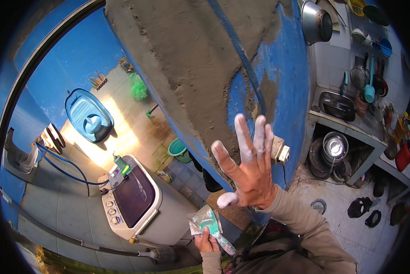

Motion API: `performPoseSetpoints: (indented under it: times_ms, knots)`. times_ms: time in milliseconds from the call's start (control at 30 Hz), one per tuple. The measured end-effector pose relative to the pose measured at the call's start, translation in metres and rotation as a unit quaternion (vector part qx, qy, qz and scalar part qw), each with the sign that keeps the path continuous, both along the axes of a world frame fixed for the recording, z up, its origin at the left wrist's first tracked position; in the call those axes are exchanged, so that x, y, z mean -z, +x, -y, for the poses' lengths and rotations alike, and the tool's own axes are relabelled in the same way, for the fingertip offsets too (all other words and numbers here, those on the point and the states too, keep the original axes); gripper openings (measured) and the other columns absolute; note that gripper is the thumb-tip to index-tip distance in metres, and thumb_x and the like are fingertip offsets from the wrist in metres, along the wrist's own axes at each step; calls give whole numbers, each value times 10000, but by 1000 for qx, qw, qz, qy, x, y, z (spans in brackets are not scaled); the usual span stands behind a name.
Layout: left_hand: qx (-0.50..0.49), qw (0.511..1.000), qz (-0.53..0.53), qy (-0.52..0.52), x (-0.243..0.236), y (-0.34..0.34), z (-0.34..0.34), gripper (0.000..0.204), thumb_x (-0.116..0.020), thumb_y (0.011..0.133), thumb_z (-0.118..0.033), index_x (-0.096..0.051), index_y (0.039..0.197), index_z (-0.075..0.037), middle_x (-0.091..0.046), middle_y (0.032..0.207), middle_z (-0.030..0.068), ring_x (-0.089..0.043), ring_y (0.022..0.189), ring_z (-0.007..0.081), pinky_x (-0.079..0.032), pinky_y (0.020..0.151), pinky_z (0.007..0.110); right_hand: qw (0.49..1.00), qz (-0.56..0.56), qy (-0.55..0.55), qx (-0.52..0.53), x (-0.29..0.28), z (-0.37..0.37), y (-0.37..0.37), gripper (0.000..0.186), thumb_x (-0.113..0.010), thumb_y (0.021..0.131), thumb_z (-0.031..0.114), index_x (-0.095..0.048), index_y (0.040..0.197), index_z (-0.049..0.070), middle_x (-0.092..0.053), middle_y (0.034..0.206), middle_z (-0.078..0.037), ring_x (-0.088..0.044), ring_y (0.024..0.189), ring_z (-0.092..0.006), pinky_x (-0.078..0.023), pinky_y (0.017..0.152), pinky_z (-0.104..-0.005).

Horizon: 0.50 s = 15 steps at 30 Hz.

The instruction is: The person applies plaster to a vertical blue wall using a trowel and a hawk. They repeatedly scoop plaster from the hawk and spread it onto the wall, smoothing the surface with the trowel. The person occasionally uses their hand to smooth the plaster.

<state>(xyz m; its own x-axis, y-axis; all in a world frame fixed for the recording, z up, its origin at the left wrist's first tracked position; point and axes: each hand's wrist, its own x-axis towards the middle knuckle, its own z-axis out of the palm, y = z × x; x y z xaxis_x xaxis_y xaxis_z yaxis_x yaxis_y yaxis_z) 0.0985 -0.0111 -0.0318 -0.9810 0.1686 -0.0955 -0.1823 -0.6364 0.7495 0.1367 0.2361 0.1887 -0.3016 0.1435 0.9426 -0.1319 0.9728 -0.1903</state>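
Observation:
My right hand (254, 176) is raised in front of the wall, its fingers spread and coated in whitish powder. Nothing is in it. Behind the fingers is a broad layer of grey-brown plaster (191, 68) over the blue painted wall (292, 86), and a blue strip (237, 43) runs down through it. Whether the fingertips touch the surface I cannot tell. Lower down, my left hand (207, 244) is closed on a putty knife (224, 243) with a worn, stained handle. Its green and grey-smeared blade lies with a flat squarish piece (196, 224), whose kind is unclear.
A white electrical outlet box (281, 151) sticks out beside my right hand. On the left stand a washing machine (168, 214), a green bucket (180, 150) and a blue tub (88, 114). Kitchen counter (346, 125) and hanging pans (360, 77) are on the right.

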Motion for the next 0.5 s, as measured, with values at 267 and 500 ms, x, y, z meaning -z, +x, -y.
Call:
performPoseSetpoints:
  times_ms: [267,500]
  knots:
    - [-4,1000,8,-1,8,0,2,424,-627,918,25,-487,1315,-19,-638,1161,94,-658,963,152,-575,813,268,998,59,31,16,40,-5,9,859,-153,880,814,-420,1508,291,-278,1581,-248,-107,1489,-471,-75,1142,-668]
    - [-2,1000,13,-2,12,-6,3,451,-616,913,51,-475,1336,-17,-634,1164,104,-658,985,163,-575,832,288,994,89,62,34,43,-5,30,773,-175,932,760,-483,1467,295,-324,1570,-220,-144,1489,-442,-116,1133,-651]
